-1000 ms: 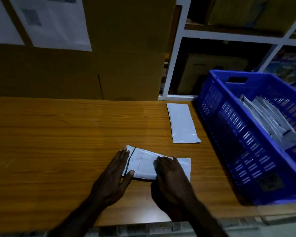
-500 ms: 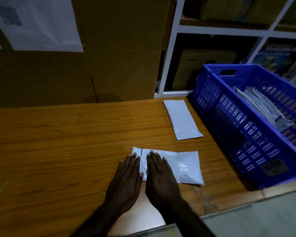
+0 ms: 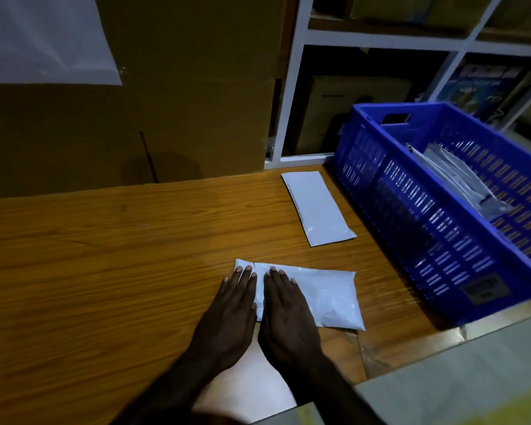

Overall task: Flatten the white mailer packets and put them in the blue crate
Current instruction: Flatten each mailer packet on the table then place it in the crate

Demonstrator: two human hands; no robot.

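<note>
Dim room: wooden table [image 3: 105, 256], cardboard boxes [image 3: 196, 87] behind, white shelving [image 3: 292, 87] at right.

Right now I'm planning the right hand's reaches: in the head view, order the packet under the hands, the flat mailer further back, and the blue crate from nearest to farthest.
1. Packet: under the right hand, touching it.
2. Flat mailer: beyond it on the table, toward the shelves.
3. Blue crate: off to the right, its near wall slightly farther.

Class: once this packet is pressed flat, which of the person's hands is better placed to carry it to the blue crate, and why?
Probably the right hand: it lies on the packet on the side nearer the blue crate.
</note>
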